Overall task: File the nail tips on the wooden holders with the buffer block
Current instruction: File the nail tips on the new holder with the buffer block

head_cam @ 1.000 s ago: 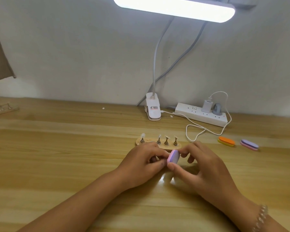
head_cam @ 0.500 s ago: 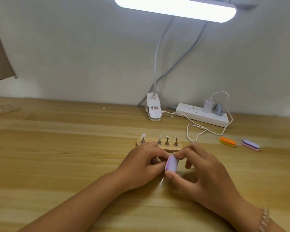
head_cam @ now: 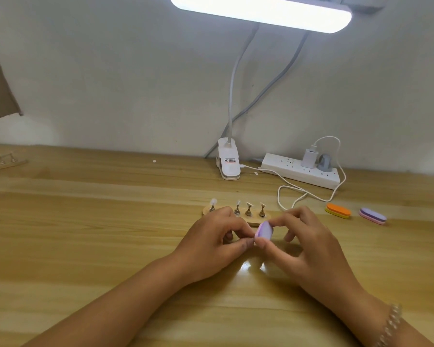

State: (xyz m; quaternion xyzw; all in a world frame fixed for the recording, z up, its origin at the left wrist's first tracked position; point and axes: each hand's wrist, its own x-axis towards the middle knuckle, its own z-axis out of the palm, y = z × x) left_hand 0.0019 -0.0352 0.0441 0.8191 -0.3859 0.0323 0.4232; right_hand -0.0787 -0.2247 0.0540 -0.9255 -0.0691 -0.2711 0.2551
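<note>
**Buffer block up in the right grip, nail tips lined up just behind**

The two hands meet at the middle of the desk [head_cam: 85, 234]. The right grip [head_cam: 308, 246] is clamped on the buffer block [head_cam: 264, 230], thumb under its near end and forefinger over the far end. The purple-and-white block is tilted and held clear of the wood.

Right against the block's left edge sits the left grip [head_cam: 211, 244]. Its fingers are curled, thumb and forefinger tips drawn together. Whether they pinch anything I cannot tell, as that spot is hidden.

Just beyond both grips lies the wooden holder [head_cam: 253, 217], its left part covered by the left knuckles. Four nail tips [head_cam: 249, 204] stand up on little pegs. One peeks past the far left of the left grip, and three are in a row between the two grips.

Out to the right of the right grip, well apart from it, an orange buffer [head_cam: 338, 210] and a lilac buffer [head_cam: 372, 216] lie side by side. Farther back from them a white cable [head_cam: 286, 189] loops to the power strip [head_cam: 301, 171] by the wall. Behind the left grip is the lamp clamp [head_cam: 228, 162], and the lamp bar [head_cam: 261, 11] glows overhead. A beaded bracelet [head_cam: 391, 324] circles the right wrist.
</note>
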